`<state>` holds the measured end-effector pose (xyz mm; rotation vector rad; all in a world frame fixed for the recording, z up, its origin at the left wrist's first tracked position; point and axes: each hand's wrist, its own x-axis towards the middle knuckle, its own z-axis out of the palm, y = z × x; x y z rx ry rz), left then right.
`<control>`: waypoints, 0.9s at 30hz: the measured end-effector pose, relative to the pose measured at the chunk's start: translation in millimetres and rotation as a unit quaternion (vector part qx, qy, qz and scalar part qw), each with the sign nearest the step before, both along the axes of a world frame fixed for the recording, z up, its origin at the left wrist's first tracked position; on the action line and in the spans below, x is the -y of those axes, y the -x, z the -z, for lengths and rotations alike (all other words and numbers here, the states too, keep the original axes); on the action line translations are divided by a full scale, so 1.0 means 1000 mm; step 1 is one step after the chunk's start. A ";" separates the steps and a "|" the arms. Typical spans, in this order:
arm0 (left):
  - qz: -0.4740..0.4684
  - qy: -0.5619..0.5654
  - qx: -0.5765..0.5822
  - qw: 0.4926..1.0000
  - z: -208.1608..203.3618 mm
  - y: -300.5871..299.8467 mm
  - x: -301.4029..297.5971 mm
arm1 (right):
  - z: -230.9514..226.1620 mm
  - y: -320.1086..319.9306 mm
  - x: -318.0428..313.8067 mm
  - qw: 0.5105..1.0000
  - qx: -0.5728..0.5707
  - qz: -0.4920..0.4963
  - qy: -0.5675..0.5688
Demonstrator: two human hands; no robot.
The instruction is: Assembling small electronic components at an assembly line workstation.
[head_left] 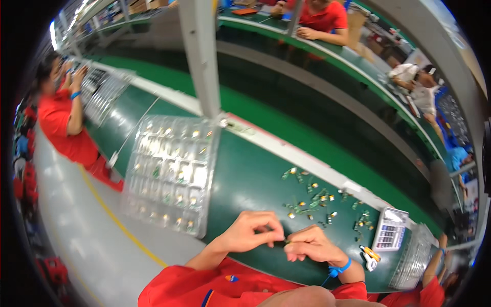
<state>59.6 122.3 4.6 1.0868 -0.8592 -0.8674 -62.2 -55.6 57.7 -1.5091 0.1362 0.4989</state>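
Note:
Close together at the near edge of the green bench, my left hand point(253, 232) and my right hand point(313, 243) are both closed in a pinch. Between their fingertips is a tiny dark bit, too small to name. A blue wrist strap point(339, 268) with a cord circles my right wrist. Beyond my hands lies a loose scatter of small green circuit boards point(319, 199) with shiny metal and yellowish parts. Left of my left hand is a clear plastic tray point(204, 217), its pockets holding rows of similar small parts.
A calculator point(391, 229) lies right of the boards, near an orange-and-white hand tool point(370, 257). Another clear tray point(413, 258) is at the far right. A metal post point(199, 61) rises behind a white rail point(291, 149). Co-workers sit left point(69, 117), right and across.

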 end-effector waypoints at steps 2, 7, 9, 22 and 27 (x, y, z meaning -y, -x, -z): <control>-0.035 -0.025 -0.060 0.997 -0.002 -0.001 -0.004 | -0.001 0.002 0.000 0.999 -0.022 0.027 0.013; -0.050 0.005 -0.137 0.989 0.002 0.001 -0.006 | 0.001 0.007 -0.006 0.997 0.034 0.027 0.056; 0.021 0.021 -0.087 0.996 0.005 0.008 -0.006 | 0.005 0.009 -0.010 0.993 0.065 0.040 0.090; 0.053 -0.060 -0.103 0.991 -0.003 0.009 -0.018 | 0.015 0.008 -0.022 0.990 0.067 -0.001 0.123; -0.072 -0.110 0.064 0.989 -0.029 -0.023 -0.036 | 0.014 0.006 -0.020 0.989 0.115 0.023 0.087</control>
